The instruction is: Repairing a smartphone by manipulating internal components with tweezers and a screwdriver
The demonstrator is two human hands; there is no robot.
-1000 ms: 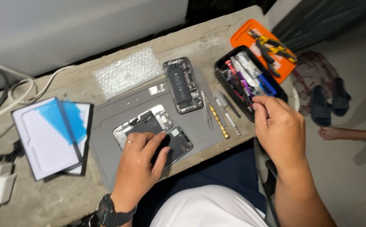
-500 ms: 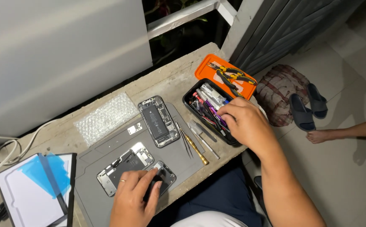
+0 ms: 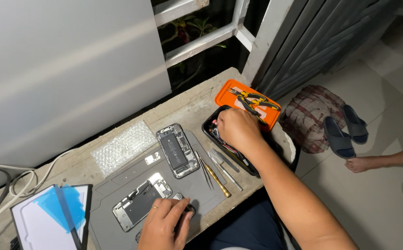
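Phone [image 3: 141, 207], opened and stripped, lies at lower centre of the frame on a grey mat [image 3: 118, 178] that keeps small parts from rolling off the counter [image 3: 190, 104]. Left hand [image 3: 164, 225] presses flat on a dark part just beside the phone's lower end, fingers spread and pushing down, pinning it rather than gripping; whether anything sits under the palm I cannot tell. Right hand [image 3: 236, 129] reaches into the black tool tray [image 3: 210, 132] at right centre, fingers curled down among the tools; whether its grip is closed on one I cannot tell, since the knuckles hide the tips. An orange lid [image 3: 231, 90] carrying pliers [image 3: 252, 99] lies touching the tray's far side, out of the working space. A second open phone [image 3: 177, 150] rests at mid-frame, with tweezers [image 3: 204, 170] and a screwdriver [image 3: 219, 178] laid parallel beside it, handy between phones and tray. Bubble wrap [image 3: 123, 147] lies above the mat, and a screen [image 3: 48, 220] with blue film sits lower left.
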